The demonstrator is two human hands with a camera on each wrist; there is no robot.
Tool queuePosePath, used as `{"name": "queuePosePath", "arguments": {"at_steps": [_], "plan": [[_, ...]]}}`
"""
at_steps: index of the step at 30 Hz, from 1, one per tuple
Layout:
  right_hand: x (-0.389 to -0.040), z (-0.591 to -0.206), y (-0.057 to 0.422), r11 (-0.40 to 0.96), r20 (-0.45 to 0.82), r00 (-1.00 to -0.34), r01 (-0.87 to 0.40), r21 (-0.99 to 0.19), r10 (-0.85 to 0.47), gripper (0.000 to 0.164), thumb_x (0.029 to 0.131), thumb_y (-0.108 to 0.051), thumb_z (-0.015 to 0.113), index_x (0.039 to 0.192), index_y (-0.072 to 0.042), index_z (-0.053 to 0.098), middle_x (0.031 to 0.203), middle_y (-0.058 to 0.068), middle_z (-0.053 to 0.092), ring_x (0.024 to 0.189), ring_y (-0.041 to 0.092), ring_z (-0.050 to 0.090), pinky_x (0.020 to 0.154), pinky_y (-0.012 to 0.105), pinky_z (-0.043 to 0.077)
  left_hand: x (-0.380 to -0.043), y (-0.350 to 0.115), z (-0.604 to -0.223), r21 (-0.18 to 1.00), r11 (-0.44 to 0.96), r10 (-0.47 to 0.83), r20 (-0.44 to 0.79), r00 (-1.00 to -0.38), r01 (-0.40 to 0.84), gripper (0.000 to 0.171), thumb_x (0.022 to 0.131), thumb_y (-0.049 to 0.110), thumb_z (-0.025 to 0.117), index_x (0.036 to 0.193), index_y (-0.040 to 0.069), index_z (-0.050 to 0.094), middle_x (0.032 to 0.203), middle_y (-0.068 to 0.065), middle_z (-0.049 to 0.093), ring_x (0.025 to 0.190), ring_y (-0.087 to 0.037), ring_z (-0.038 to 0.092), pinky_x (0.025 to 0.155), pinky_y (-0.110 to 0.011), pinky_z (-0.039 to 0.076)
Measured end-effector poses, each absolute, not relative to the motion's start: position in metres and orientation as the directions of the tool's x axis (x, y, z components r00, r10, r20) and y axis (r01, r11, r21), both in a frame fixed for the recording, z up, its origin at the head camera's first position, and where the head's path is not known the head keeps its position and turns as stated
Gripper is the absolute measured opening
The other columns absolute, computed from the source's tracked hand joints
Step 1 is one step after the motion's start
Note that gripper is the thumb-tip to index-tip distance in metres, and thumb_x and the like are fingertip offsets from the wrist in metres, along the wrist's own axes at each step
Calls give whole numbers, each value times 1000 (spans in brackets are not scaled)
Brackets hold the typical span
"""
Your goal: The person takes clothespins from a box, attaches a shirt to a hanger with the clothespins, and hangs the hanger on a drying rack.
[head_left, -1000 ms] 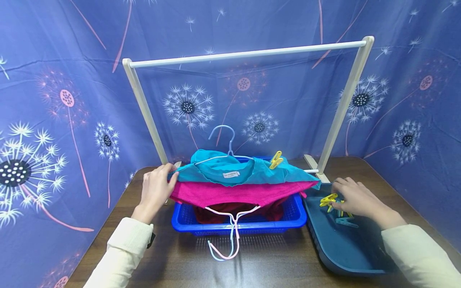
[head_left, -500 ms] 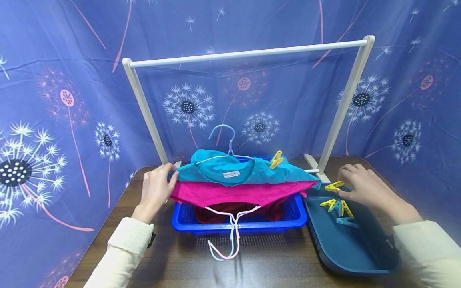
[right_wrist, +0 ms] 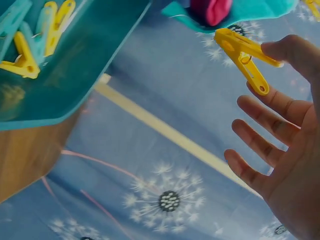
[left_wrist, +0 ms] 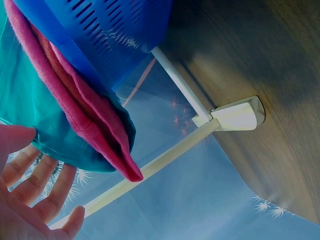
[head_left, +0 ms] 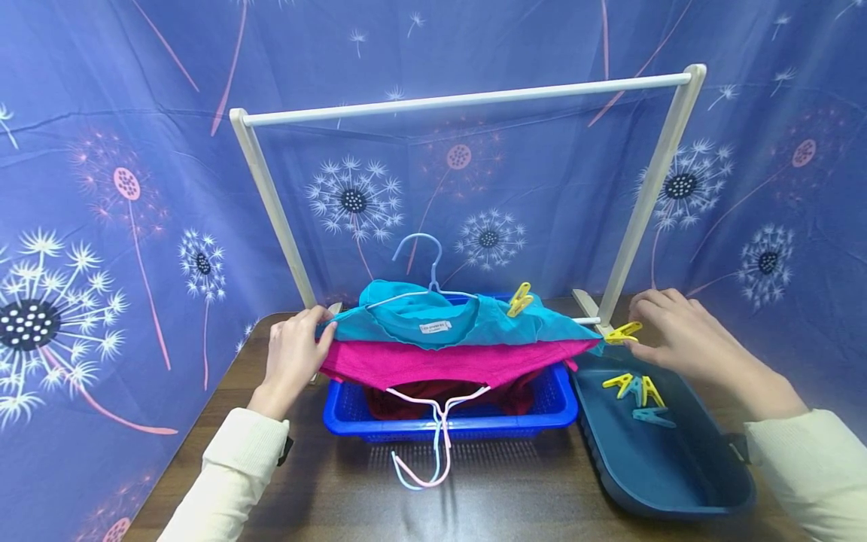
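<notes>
Yellow clothespin (head_left: 621, 333) now nearer turquoise shirt (head_left: 420, 312)

The turquoise shirt (head_left: 467, 331) lies spread over the basket (head_left: 515, 427), its end pinched by the left hand (head_left: 294, 354). 1 yellow peg (head_left: 519, 299) grips it above the basket's right half. Right of the basket, the right hand (head_left: 684, 335) pinches another yellow peg (head_left: 623, 333) by its 2 handles.

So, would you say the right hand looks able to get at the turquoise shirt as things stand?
Probably yes: the right hand pinches a yellow clothespin close beside one end of the turquoise shirt, and the right wrist view shows nothing between them. The dark tray appears lower down.
</notes>
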State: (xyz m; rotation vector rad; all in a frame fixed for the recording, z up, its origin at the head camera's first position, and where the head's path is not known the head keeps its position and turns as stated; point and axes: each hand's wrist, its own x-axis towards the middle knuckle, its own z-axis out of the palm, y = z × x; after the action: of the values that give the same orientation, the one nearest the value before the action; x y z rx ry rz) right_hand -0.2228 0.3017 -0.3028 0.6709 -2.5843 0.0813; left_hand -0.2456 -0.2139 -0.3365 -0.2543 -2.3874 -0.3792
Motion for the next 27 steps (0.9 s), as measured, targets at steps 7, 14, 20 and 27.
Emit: {"name": "queuePosePath", "arguments": {"at_steps": [7, 14, 20, 27], "plan": [[-219, -291, 283, 843, 504, -705, -529, 96, -499, 29, 64, -24, 74, 85, -13, 60, 87, 2, 57, 83, 22, 47, 61, 35, 34, -246, -214, -336, 207, 941, 70, 654, -753, 268, 12, 85, 19, 63, 89, 8, 63, 85, -10, 69, 79, -33, 65, 76, -52, 39], [-218, -288, 267, 798, 540, -636, -591, 119, -551, 31, 62, -23, 75, 87, -13, 59, 91, 1, 58, 82, 20, 47, 61, 33, 32, -247, -214, -336, 208, 941, 68, 656, -752, 266, 11, 85, 19, 63, 89, 8, 63, 84, -10, 69, 77, -32, 65, 75, -53, 39], [-215, -287, 252, 764, 538, -602, -632, 131, -590, 33, 64, -22, 76, 88, -11, 57, 99, 3, 59, 86, 21, 49, 63, 34, 34, -247, -214, -336, 207, 942, 66, 654, -754, 263, 11, 85, 19, 63, 89, 9, 63, 84, -10, 69, 78, -32, 65, 75, -52, 39], [-213, -285, 234, 724, 523, -577, -680, 119, -628, 34, 64, -23, 78, 87, -12, 57, 104, 5, 59, 96, 24, 50, 70, 39, 40, -247, -214, -336, 211, 941, 67, 652, -755, 266, 11, 85, 19, 63, 89, 9, 63, 84, -10, 69, 77, -32, 65, 74, -52, 40]]}}
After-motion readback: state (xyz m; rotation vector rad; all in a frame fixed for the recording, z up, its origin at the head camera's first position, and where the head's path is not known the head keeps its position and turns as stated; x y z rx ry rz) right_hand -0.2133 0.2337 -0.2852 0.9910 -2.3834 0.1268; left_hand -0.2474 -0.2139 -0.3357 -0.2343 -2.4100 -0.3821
